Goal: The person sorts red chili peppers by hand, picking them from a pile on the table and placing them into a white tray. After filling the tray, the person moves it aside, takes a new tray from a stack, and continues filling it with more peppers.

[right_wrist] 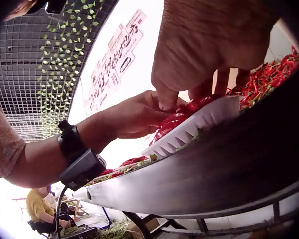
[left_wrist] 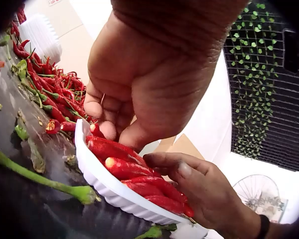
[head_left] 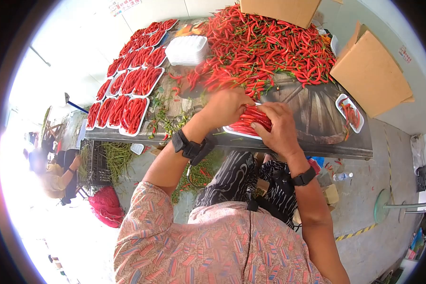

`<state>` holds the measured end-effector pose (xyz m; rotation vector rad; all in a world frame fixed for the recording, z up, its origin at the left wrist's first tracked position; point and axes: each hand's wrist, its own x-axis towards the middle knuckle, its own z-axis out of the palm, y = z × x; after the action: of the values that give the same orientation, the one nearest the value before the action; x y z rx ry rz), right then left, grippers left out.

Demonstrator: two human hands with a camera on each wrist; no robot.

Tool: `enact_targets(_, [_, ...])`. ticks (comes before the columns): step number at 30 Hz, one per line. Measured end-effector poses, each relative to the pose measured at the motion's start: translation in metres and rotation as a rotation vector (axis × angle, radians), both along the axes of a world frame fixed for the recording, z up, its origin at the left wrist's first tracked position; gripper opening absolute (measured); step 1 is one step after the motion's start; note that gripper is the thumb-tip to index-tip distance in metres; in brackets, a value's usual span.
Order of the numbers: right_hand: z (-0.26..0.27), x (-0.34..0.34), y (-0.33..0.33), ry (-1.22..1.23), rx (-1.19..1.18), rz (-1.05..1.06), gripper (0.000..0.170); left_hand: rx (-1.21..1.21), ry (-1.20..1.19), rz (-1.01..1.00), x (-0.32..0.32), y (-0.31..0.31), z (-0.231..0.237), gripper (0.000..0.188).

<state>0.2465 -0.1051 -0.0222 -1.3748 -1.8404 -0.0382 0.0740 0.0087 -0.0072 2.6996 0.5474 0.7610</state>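
Observation:
A white foam tray of red chili peppers sits at the near edge of the dark table. My left hand has its fingers bent at the tray's left end, thumb and fingertips on the peppers. Opposite it, my right hand grips the peppers between thumb and fingers. In the left wrist view, the peppers lie side by side, pale cut ends showing. Seen from the right wrist, the fingers reach down over the tray's end. A loose green stem lies beside the tray.
A large heap of chili peppers covers the back of the table. Filled trays stand in rows at left, beside stacked empty trays. Cardboard boxes stand at right. A small tray holds scraps. Another person sits far left.

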Motion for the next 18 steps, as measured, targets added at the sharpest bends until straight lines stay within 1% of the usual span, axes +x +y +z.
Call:
enact_targets(4, [-0.0030,-0.0003,-0.0005,-0.036,-0.011,-0.015,0.042,-0.020,0.019,0.008,-0.0008,0.0007,-0.0010,0.021])
enact_targets(7, [-0.0026,-0.0016,-0.0014,0.001,-0.027,-0.017,0.044,-0.073,0.006,-0.010,-0.0024,0.0014,-0.0002,0.019])
enact_targets(9, [-0.0028,-0.0039,-0.0021,0.014,-0.020,-0.028,0.044,-0.053,-0.103,-0.007,-0.0035,-0.0007,0.0002,0.017])
enact_targets(12, [-0.0026,-0.0068,-0.0026,0.018,-0.026,-0.029,0.044,-0.054,-0.042,0.010,-0.0037,-0.0042,0.0014,0.016])
enact_targets(16, [-0.0067,-0.0073,-0.0018,0.025,-0.037,-0.019,0.046,-0.041,-0.058,0.027,-0.0040,-0.0040,0.0002,0.015])
enact_targets(18, [-0.0068,-0.0069,-0.0019,0.014,-0.017,-0.019,0.046,-0.063,-0.100,-0.005,-0.0054,-0.0014,-0.0016,0.015])
